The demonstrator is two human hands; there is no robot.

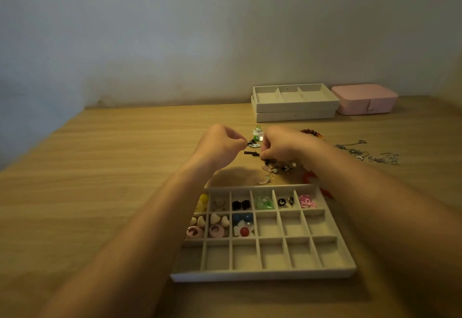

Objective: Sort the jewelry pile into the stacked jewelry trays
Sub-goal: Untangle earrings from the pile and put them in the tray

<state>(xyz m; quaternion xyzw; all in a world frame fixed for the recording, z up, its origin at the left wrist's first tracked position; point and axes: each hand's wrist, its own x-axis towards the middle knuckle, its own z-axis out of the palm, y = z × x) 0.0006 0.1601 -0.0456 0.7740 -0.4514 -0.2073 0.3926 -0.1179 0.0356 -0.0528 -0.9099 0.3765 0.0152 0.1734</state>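
Where the loose jewelry pile (pixel 277 166) lies on the light wooden table (pixel 112 167), it sits just beyond the far edge of the pale grey grid tray of small square compartments (pixel 262 274). Both hands are raised over the far side of the pile. The left hand (pixel 220 145) pinches one end of a small cluster of green, white and black beaded pieces (pixel 255 141) between thumb and fingertips. The right hand (pixel 282 145) has its fingers curled tight at the other end of the beaded cluster, apparently pinching it. Which piece they hold cannot be told. A short black bar (pixel 250 153) hangs just below, between the two hands.

In the grid tray, the far row holds yellow pieces (pixel 203 201), black studs (pixel 240 204), green translucent pieces (pixel 263 203), black round studs (pixel 285 201) and pink flowers (pixel 307 201). The second row holds cream hearts (pixel 214 218) with pink round pieces, and a white flower with a red centre (pixel 244 229) under blue beads.

A strand of amber-brown beads (pixel 311 132) shows behind the right hand, and a red item (pixel 310 177) is partly hidden under the right forearm. Tangled silver chains (pixel 370 155) lie apart to the right. Near the wall stand two stacked pale grey trays (pixel 295 115), and a closed pink rounded box (pixel 362 100) sits just beside them.
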